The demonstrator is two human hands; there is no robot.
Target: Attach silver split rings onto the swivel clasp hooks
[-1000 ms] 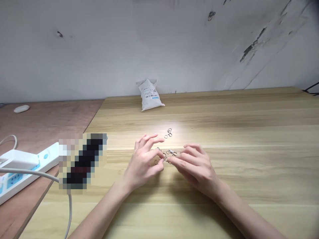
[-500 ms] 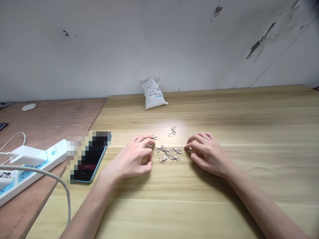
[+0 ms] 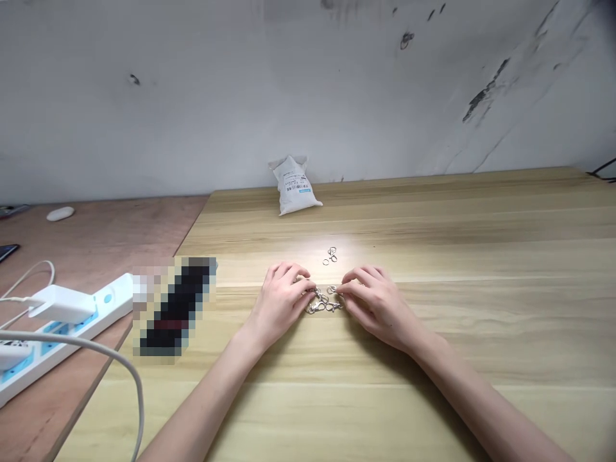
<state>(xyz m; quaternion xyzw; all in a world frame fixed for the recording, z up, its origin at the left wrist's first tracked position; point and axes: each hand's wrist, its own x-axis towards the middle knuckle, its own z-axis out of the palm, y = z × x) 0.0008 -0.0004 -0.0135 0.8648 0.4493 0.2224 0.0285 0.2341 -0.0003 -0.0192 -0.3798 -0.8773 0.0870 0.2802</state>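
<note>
Several silver swivel clasps with split rings (image 3: 317, 307) lie in a small cluster on the wooden table, between my two hands. My left hand (image 3: 283, 298) curves round the cluster's left side, its fingertips touching clasps and partly hiding them. From the right, my right hand (image 3: 373, 301) reaches in with bent, parted fingers, the index fingertip against a clasp with a ring (image 3: 332, 290). Neither hand has lifted a clasp off the table. Farther back lie another clasp (image 3: 332, 255) and a loose split ring (image 3: 326, 262), apart from both hands.
A white labelled package (image 3: 294, 189) stands near the wall. To the left are a pixelated phone (image 3: 176, 308), a white power strip (image 3: 113, 295) with a plugged-in charger (image 3: 62, 303), and a grey cable (image 3: 129, 366). A small white oval object (image 3: 60, 213) lies on the brown table.
Both hands have moved inward toward each other, pushing outlying clasps closer to the cluster. The clasp and ring at the back stay apart. The camera view has shifted slightly.
</note>
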